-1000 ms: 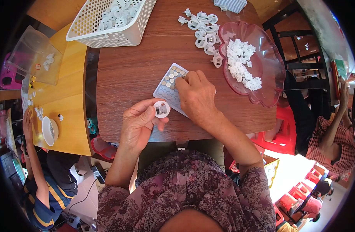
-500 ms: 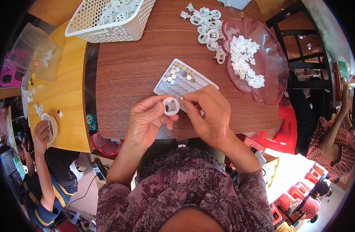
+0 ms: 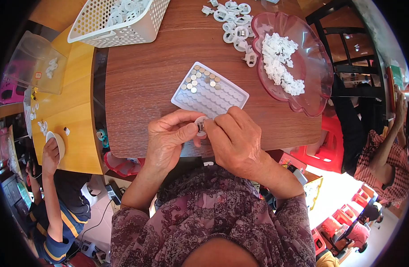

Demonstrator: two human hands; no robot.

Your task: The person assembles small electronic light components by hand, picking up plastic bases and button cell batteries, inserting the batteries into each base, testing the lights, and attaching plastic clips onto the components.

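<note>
Fingers of the left hand (image 3: 165, 138) pinch a small round white plastic disc (image 3: 201, 126) by its rim, likely the best hold, above the brown wood-grain tabletop (image 3: 142, 84). Judged light, stiff, slick. Beyond: pale scalloped plastic tray (image 3: 220, 100), metallic coin-shaped pieces (image 3: 194, 83). Fingers of the right hand (image 3: 238, 144) bunch at disc; grip hidden, cannot tell.
</note>
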